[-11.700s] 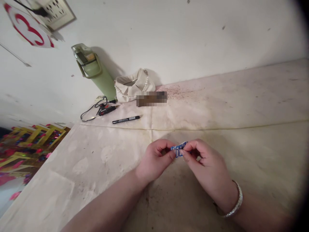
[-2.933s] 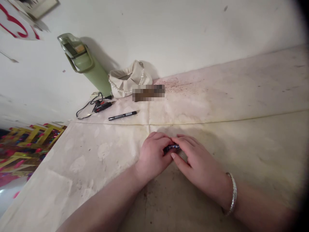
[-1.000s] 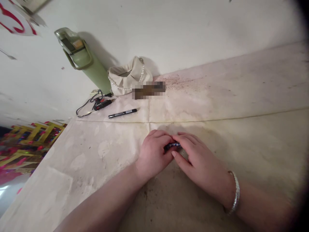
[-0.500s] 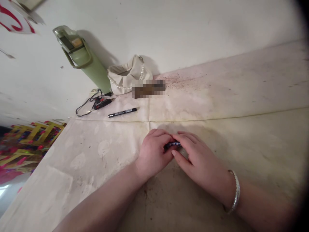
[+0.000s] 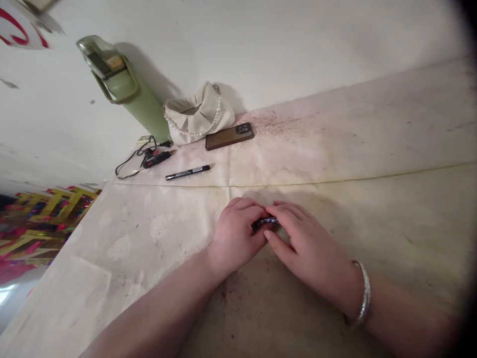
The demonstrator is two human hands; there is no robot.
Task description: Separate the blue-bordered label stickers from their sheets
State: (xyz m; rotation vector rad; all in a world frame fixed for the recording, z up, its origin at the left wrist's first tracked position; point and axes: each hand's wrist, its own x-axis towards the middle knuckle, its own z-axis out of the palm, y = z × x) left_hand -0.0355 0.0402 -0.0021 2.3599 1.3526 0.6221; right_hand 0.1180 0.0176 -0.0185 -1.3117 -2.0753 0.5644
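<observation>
Nearest up: both forearms [image 5: 156, 306] reaching in over the stained cloth [image 5: 376, 268] on the table [image 5: 402, 219], plus a silvery bracelet [image 5: 364, 294] on one wrist. Then the left hand [image 5: 236, 236], fingers curled round with the thumb and, by the look of things, clamped on a small blue-and-white strip [image 5: 267, 221], mid-table and well in from the left edge. Also the right hand [image 5: 311, 251], butted up against the other, fingers close together over the strip's far end, thumb spread off from the index finger. Can't tell about any actual pinch there, with most of the strip hidden. Could go sideways pretty easily: might crease the strip by squeezing unevenly from both ends, or lose one end by easing up just one hand. Might pick up grime too if dropped. Further back, past a crease [image 5: 316, 184]: a black marker [image 5: 188, 172], then a corded black-and-red tool [image 5: 155, 159], maybe a glue gun, near the back left corner. Along the back edge: a phone [image 5: 229, 137] lying back side up, just beside a cream bag [image 5: 201, 117] with a pearl strap, then a green bottle [image 5: 149, 112], then wall [image 5: 298, 59].
</observation>
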